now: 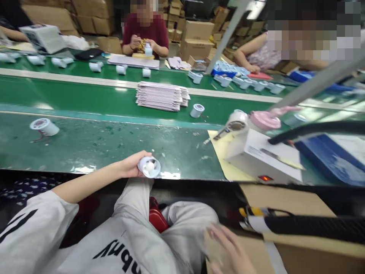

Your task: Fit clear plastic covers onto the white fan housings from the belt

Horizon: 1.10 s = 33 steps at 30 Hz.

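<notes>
At the near edge of the green belt [85, 144], the left hand [131, 164] grips one small round white plastic fan housing [149, 166]. Two similar white spools lie apart on the belt, one with red wires [44, 126], one [197, 110] beside a single stack of flat pink sheets [161, 96]. Down by the lap, the right hand [228, 247] is blurred; I cannot tell whether it grips anything.

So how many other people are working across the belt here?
3: one in a maroon top at centre, one at the right with an arm stretched forward, and a forearm at the far left edge. More may be out of view.
</notes>
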{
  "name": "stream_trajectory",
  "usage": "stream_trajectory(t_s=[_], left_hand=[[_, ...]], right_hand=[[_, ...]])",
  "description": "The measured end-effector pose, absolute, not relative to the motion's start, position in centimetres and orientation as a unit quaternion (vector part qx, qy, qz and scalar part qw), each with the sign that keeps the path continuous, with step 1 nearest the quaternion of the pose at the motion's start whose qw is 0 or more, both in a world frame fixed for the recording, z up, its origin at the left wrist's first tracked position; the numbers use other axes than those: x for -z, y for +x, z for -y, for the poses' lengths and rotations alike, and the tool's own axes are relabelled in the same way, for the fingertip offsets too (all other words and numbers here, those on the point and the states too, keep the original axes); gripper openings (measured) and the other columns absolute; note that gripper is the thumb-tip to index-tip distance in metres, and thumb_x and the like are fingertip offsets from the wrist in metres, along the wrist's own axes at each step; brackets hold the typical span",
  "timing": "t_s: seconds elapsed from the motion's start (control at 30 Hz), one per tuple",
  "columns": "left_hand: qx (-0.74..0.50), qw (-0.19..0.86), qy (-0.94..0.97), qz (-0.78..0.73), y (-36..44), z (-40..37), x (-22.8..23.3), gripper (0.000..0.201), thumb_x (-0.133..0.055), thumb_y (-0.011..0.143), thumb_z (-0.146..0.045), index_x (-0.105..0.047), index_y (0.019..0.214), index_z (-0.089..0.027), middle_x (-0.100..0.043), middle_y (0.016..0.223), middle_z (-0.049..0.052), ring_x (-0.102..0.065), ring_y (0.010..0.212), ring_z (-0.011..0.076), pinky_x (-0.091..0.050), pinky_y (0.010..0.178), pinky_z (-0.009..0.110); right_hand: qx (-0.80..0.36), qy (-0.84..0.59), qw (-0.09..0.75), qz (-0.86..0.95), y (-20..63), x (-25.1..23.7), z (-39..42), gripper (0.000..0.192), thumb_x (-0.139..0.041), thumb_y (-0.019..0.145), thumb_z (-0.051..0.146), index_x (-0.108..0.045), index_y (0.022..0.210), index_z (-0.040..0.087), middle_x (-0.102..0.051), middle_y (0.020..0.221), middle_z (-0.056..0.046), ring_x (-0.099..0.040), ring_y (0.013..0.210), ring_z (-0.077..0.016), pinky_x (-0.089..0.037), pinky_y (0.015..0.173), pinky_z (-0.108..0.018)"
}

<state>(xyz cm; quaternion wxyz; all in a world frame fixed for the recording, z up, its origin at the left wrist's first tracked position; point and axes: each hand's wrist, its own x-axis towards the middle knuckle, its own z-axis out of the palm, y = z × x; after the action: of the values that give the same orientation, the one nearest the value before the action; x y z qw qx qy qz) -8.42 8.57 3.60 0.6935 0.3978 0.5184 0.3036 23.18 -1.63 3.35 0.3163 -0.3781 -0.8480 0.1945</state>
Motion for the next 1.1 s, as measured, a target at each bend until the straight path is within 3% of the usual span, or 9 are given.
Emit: stream_trajectory(t_s=[0.17, 0.23, 0.3, 0.43, 0.6, 0.7, 0.83, 0.97, 1.1], left_hand=[[-0.192, 0.746, 0.469, -0.433, -2.1, -6.9, -1.4, 0.046, -0.065, 0.075, -0.059, -0.060, 0.093, -0.017, -0.059, 0.075, 0.000, -0.042, 0.048, 0.0089, -0.026, 0.037, 0.019], [-0.162, 0.741, 0.505, -0.411, -1.0, -6.5, -1.3, 0.039, -0.065, 0.077, -0.054, -0.063, 0.089, -0.016, -0.059, 0.073, -0.001, -0.042, 0.050, 0.0089, -0.027, 0.040, 0.020], [-0.151, 0.724, 0.544, -0.397, -0.5, -6.2, -1.4, 0.030, -0.067, 0.079, -0.046, -0.067, 0.083, -0.016, -0.061, 0.074, 0.000, -0.048, 0.060, 0.0111, -0.037, 0.050, 0.021], [-0.181, 0.630, 0.639, -0.402, -0.2, -5.8, -1.6, 0.015, -0.067, 0.084, -0.033, -0.072, 0.085, -0.018, -0.067, 0.092, 0.004, -0.059, 0.092, 0.0189, -0.047, 0.086, 0.029], [-0.234, 0.499, 0.735, -0.395, -0.3, -5.1, -1.2, 0.021, -0.062, 0.093, -0.034, -0.073, 0.102, -0.018, -0.071, 0.102, 0.007, -0.064, 0.094, 0.0208, -0.049, 0.094, 0.036], [-0.272, 0.480, 0.734, -0.397, -0.2, -4.8, -0.7, 0.036, -0.077, 0.085, -0.042, -0.073, 0.113, -0.020, -0.070, 0.108, 0.008, -0.064, 0.096, 0.0219, -0.051, 0.094, 0.038], [-0.258, 0.455, 0.766, -0.374, -0.1, -4.8, 0.0, 0.065, -0.091, 0.065, -0.054, -0.074, 0.120, -0.023, -0.065, 0.108, 0.009, -0.062, 0.101, 0.0249, -0.053, 0.094, 0.041], [-0.221, 0.486, 0.787, -0.309, -0.4, -5.2, 0.0, 0.068, -0.091, 0.069, -0.044, -0.069, 0.131, -0.027, -0.066, 0.125, 0.011, -0.063, 0.115, 0.0281, -0.050, 0.103, 0.044], [-0.213, 0.540, 0.764, -0.282, -0.5, -5.1, -0.7, 0.069, -0.090, 0.071, -0.036, -0.065, 0.136, -0.027, -0.069, 0.133, 0.011, -0.063, 0.122, 0.0296, -0.050, 0.105, 0.042]], right_hand=[[0.071, -0.408, 0.278, 0.867, 21.6, -2.7, 2.2, 0.042, -0.055, 0.095, 0.017, -0.064, 0.135, 0.027, -0.061, 0.126, -0.015, -0.062, 0.106, -0.0304, -0.060, 0.079, -0.040], [0.097, -0.444, 0.244, 0.857, 20.7, -2.1, 1.6, 0.047, -0.058, 0.091, 0.013, -0.064, 0.136, 0.027, -0.061, 0.131, -0.015, -0.061, 0.105, -0.0317, -0.059, 0.079, -0.043], [0.094, -0.480, 0.205, 0.848, 20.3, -1.5, 1.1, 0.046, -0.061, 0.087, 0.009, -0.068, 0.131, 0.023, -0.063, 0.133, -0.018, -0.061, 0.103, -0.0337, -0.060, 0.076, -0.045], [-0.004, -0.511, 0.151, 0.846, 20.6, -0.5, 0.4, 0.030, -0.065, 0.080, -0.001, -0.076, 0.097, 0.021, -0.066, 0.131, -0.017, -0.063, 0.111, -0.0357, -0.061, 0.076, -0.044], [-0.317, -0.491, 0.256, 0.770, 21.3, -0.5, 0.1, 0.002, -0.070, 0.089, 0.020, -0.072, 0.088, 0.021, -0.068, 0.124, -0.012, -0.070, 0.109, -0.0271, -0.060, 0.087, -0.040], [-0.375, -0.500, 0.350, 0.698, 21.2, -0.8, 0.2, 0.024, -0.059, 0.097, 0.028, -0.069, 0.077, 0.020, -0.071, 0.113, -0.011, -0.072, 0.102, -0.0246, -0.059, 0.084, -0.036], [-0.348, -0.525, 0.421, 0.653, 21.3, -1.2, 0.3, 0.029, -0.062, 0.093, 0.028, -0.068, 0.065, 0.021, -0.075, 0.102, -0.010, -0.073, 0.094, -0.0244, -0.057, 0.074, -0.033], [-0.396, -0.538, 0.442, 0.599, 21.7, -1.3, 0.3, 0.030, -0.066, 0.087, 0.027, -0.069, 0.057, 0.021, -0.077, 0.095, -0.009, -0.075, 0.086, -0.0236, -0.057, 0.061, -0.029], [-0.448, -0.510, 0.456, 0.575, 22.3, -0.7, 0.5, 0.031, -0.069, 0.089, 0.029, -0.072, 0.059, 0.023, -0.080, 0.098, -0.009, -0.077, 0.096, -0.0269, -0.063, 0.078, -0.037]])
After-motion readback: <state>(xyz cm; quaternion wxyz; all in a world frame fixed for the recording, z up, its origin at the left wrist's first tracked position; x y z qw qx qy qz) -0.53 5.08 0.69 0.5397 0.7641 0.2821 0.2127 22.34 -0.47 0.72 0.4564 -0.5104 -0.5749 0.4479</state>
